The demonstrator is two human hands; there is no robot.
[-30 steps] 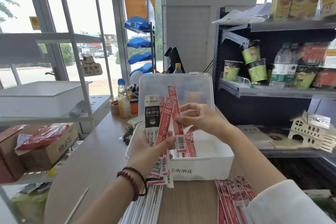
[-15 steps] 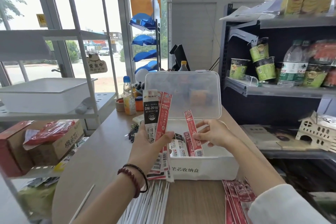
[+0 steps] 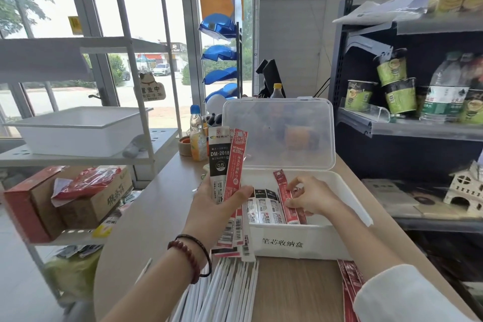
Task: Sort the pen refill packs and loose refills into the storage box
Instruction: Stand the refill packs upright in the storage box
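A white storage box (image 3: 300, 242) with a clear lid (image 3: 279, 133) standing open sits on the wooden counter. My left hand (image 3: 217, 209) grips a fan of refill packs (image 3: 227, 165), one black and white, the others red, held upright just left of the box. My right hand (image 3: 311, 197) is inside the box, fingers pinched on a red refill pack (image 3: 283, 191) that leans against other packs (image 3: 265, 210) lying there. Loose white refills (image 3: 224, 293) lie on the counter in front of the box. More red packs (image 3: 349, 285) lie at the front right, partly under my sleeve.
A drink bottle (image 3: 197, 136) and a tape roll (image 3: 185, 146) stand behind the box on the left. A shelf with cup noodles (image 3: 392, 86) and bottles rises to the right. A white tray (image 3: 78, 129) sits on the left rack above a cardboard carton (image 3: 78, 198).
My right hand carried one red pack from the fan in my left hand down into the box. The left hand kept the remaining packs upright.
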